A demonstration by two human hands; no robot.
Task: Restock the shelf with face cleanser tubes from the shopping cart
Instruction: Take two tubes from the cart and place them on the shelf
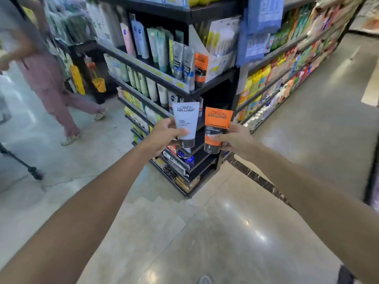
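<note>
Head view: two hands, left hand point(164, 134) and right hand point(238, 140), hold one tube each.

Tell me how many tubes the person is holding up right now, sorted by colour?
Pale blue-grey tube, in the left hand: 1
Orange tube, in the right hand: 1
Total held: 2

A pale grey-blue tube point(186, 121) with a black cap and white lettering is seen at 12 o'clock. Just toward 3 o'clock, an orange tube point(216, 128) banded in black is shown. At 10 o'clock, pink-mauve clothing point(47, 78) is worn. The shelf point(205, 91) is black-framed.
</note>
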